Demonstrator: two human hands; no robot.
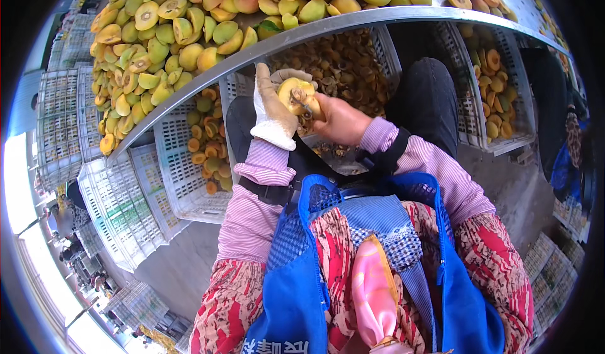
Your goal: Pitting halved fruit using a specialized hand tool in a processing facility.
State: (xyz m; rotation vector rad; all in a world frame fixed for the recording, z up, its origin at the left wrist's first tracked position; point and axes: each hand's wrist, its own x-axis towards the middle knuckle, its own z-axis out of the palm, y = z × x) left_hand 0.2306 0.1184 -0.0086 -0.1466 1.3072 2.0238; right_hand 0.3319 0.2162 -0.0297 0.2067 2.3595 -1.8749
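My left hand (268, 106), in a white and tan work glove, holds a yellow peach half (288, 89) with its cut face turned to the right. In my bare right hand (344, 121) is a small metal pitting tool (302, 104). Its tip meets the brown centre of the cut face; the handle is mostly hidden by my fingers. Both hands are above my lap, just below the metal rim (302, 32) of a work table. On that table lies a heap of peach halves (189, 32), many with the stone still in them.
Between my knees stands a plastic crate (385, 54) of brown stones and scraps. To the left, another crate (182, 179) contains peach halves, as does a crate (465, 84) at the right. Stacked white crates (120, 207) line the left side. Another person's leg (543, 103) shows at far right.
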